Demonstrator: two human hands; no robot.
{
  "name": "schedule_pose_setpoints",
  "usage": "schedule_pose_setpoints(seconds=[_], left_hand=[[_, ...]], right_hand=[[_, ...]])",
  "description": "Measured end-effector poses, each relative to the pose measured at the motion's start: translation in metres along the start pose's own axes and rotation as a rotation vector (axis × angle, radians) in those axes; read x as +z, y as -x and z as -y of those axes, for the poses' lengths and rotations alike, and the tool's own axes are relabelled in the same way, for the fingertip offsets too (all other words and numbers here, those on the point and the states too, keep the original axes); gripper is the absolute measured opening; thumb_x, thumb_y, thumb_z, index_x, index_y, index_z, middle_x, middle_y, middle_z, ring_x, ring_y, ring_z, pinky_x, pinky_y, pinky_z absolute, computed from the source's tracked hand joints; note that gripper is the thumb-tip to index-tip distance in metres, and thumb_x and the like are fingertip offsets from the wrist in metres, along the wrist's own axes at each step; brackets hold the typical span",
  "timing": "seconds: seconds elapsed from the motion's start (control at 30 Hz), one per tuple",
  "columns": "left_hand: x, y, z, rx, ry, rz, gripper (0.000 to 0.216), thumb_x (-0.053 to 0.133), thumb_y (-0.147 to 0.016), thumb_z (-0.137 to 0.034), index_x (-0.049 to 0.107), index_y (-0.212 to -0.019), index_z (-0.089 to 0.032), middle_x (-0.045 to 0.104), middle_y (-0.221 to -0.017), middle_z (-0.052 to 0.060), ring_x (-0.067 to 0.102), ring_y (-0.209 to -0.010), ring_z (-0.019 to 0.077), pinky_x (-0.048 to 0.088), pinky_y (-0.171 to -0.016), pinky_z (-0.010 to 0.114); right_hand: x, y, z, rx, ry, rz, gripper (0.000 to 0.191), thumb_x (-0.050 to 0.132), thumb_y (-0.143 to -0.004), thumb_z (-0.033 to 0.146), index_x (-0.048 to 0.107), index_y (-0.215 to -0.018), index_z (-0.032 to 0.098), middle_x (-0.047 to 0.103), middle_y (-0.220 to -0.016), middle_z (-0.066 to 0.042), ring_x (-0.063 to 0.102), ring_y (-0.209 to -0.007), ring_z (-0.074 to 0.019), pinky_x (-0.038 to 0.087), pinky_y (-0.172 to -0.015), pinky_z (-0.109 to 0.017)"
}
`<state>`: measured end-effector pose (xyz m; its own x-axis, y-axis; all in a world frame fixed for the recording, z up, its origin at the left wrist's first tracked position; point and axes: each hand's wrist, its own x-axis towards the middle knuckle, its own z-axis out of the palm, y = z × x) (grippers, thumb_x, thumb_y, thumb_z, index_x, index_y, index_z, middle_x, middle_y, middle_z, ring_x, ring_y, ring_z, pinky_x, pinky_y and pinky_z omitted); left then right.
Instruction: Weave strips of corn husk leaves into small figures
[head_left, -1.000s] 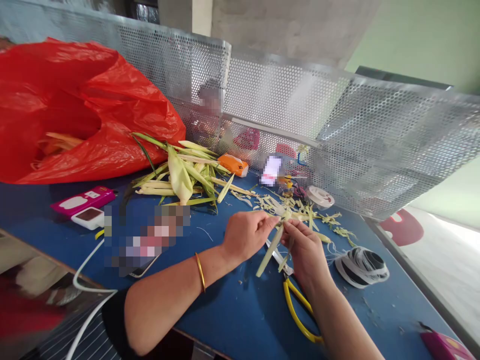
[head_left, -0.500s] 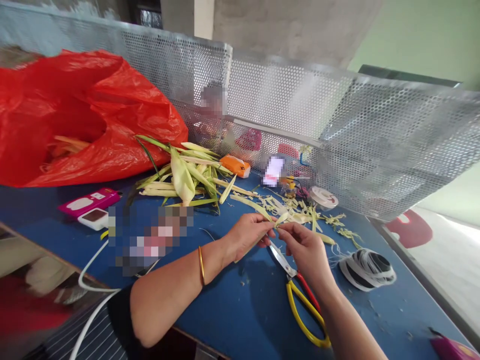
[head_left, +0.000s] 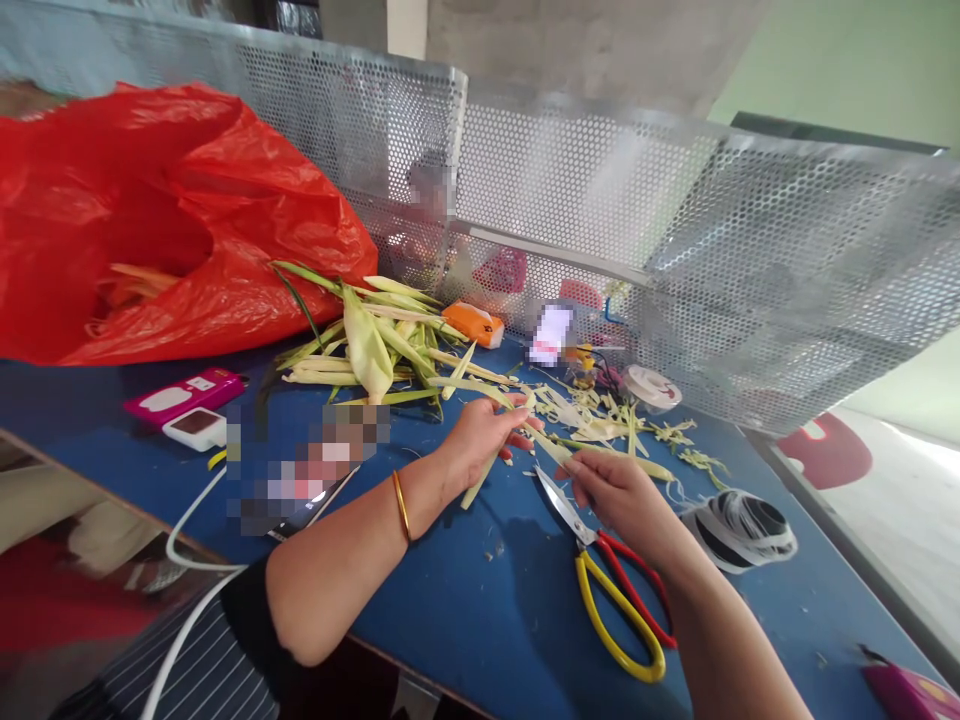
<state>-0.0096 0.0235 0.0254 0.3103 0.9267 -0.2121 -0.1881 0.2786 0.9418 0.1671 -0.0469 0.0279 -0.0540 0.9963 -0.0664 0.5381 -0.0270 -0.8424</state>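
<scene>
My left hand (head_left: 486,436), a gold bangle on its wrist, grips pale green corn husk strips. One end sticks out toward the pile and another hangs below the palm. My right hand (head_left: 616,488) pinches the end of a husk strip (head_left: 546,442) that stretches between both hands. Scissors (head_left: 579,532) with one red and one yellow handle lie on the blue table (head_left: 450,600), beside and partly under my right hand. Farther back is a pile of corn husks (head_left: 367,350). Trimmed husk scraps (head_left: 600,420) lie behind my right hand.
A red plastic bag (head_left: 277,220) stands at the left, near a pink box (head_left: 187,393). At the right lies a thread ball (head_left: 742,530). An orange tissue pack (head_left: 474,325) and a tape roll (head_left: 651,388) sit before the perforated metal screen (head_left: 555,180). A white cable (head_left: 184,525) crosses the left edge.
My hands have moved apart, and the husk strip is now drawn out between them. My right hand has shifted right and slightly down, uncovering more of the red scissor handle.
</scene>
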Motion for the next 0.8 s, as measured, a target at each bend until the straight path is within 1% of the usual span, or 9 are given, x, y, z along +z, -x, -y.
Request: schedule_pose_setpoints(seconds=[0.13, 0.2, 0.3, 0.37, 0.43, 0.53, 0.63, 0.7, 0.8], left_hand=[[0.003, 0.003, -0.003, -0.019, 0.021, -0.009, 0.035, 0.054, -0.092, -0.027, 0.052, -0.125, -0.016, 0.072, -0.089, 0.007, 0.060, -0.049, 0.0070, 0.035, -0.040, 0.015], [0.005, 0.005, -0.005, -0.012, 0.002, 0.014, 0.035, 0.053, -0.092, -0.027, 0.051, -0.126, -0.017, 0.073, -0.087, 0.006, 0.059, -0.047, 0.0070, 0.035, -0.040, 0.015], [0.006, 0.010, -0.006, -0.016, -0.084, 0.104, 0.035, 0.056, -0.089, -0.025, 0.056, -0.122, -0.015, 0.074, -0.084, 0.007, 0.059, -0.045, 0.0078, 0.034, -0.039, 0.017], [0.007, 0.016, -0.005, -0.053, -0.162, 0.265, 0.033, 0.060, -0.085, -0.027, 0.063, -0.114, -0.012, 0.074, -0.083, 0.009, 0.060, -0.045, 0.0093, 0.033, -0.038, 0.018], [0.008, 0.023, -0.002, -0.087, -0.232, 0.490, 0.027, 0.063, -0.083, -0.031, 0.070, -0.101, -0.012, 0.075, -0.084, 0.011, 0.061, -0.047, 0.0103, 0.032, -0.038, 0.019], [0.011, 0.031, 0.006, -0.135, -0.310, 0.759, 0.021, 0.062, -0.083, -0.033, 0.074, -0.084, -0.016, 0.074, -0.081, 0.008, 0.061, -0.047, 0.0101, 0.032, -0.037, 0.018], [0.016, 0.034, 0.014, -0.173, -0.352, 0.812, 0.020, 0.063, -0.081, -0.033, 0.072, -0.073, -0.018, 0.073, -0.073, 0.006, 0.060, -0.044, 0.0116, 0.031, -0.034, 0.018], [0.018, 0.034, 0.017, -0.180, -0.379, 0.760, 0.023, 0.063, -0.081, -0.036, 0.070, -0.069, -0.017, 0.071, -0.068, 0.007, 0.059, -0.041, 0.0123, 0.029, -0.032, 0.019], [0.020, 0.031, 0.014, -0.178, -0.371, 0.627, 0.032, 0.060, -0.083, -0.040, 0.069, -0.066, -0.015, 0.071, -0.066, 0.008, 0.058, -0.040, 0.0114, 0.027, -0.032, 0.019]], right_hand=[[-0.004, -0.001, -0.006, -0.035, 0.117, -0.029, 0.042, 0.051, -0.086, 0.056, 0.065, -0.067, 0.021, 0.053, -0.052, 0.002, 0.042, -0.045, -0.0124, 0.031, -0.048, -0.026], [-0.008, 0.001, -0.006, -0.098, 0.173, -0.244, 0.039, 0.052, -0.087, 0.054, 0.067, -0.070, 0.021, 0.062, -0.061, -0.001, 0.054, -0.057, -0.0168, 0.038, -0.056, -0.028], [-0.013, 0.005, 0.000, -0.233, 0.247, -0.718, 0.035, 0.053, -0.089, 0.051, 0.072, -0.091, 0.021, 0.070, -0.090, -0.007, 0.062, -0.082, -0.0232, 0.043, -0.071, -0.032], [-0.014, 0.007, 0.003, -0.322, 0.325, -0.828, 0.035, 0.053, -0.090, 0.050, 0.074, -0.095, 0.022, 0.069, -0.098, -0.008, 0.062, -0.090, -0.0246, 0.042, -0.077, -0.035], [-0.011, 0.007, 0.005, -0.349, 0.336, -0.700, 0.037, 0.053, -0.089, 0.052, 0.075, -0.086, 0.022, 0.069, -0.093, -0.007, 0.061, -0.087, -0.0237, 0.042, -0.077, -0.035], [0.002, 0.003, 0.005, -0.220, 0.071, -0.324, 0.050, 0.055, -0.083, 0.063, 0.070, -0.063, 0.019, 0.065, -0.069, -0.005, 0.058, -0.066, -0.0197, 0.043, -0.063, -0.032], [0.015, 0.000, 0.005, -0.012, -0.373, -0.058, 0.047, 0.069, -0.071, 0.063, 0.065, -0.059, 0.017, 0.058, -0.054, -0.001, 0.052, -0.051, -0.0157, 0.041, -0.050, -0.028], [0.020, 0.002, 0.006, 0.020, -0.550, -0.081, 0.037, 0.079, -0.066, 0.051, 0.064, -0.064, 0.017, 0.057, -0.055, 0.001, 0.049, -0.050, -0.0132, 0.039, -0.049, -0.026], [0.022, 0.011, 0.011, -0.141, -0.507, -0.298, 0.025, 0.078, -0.071, 0.039, 0.064, -0.069, 0.019, 0.056, -0.059, 0.003, 0.046, -0.053, -0.0113, 0.037, -0.052, -0.024]])
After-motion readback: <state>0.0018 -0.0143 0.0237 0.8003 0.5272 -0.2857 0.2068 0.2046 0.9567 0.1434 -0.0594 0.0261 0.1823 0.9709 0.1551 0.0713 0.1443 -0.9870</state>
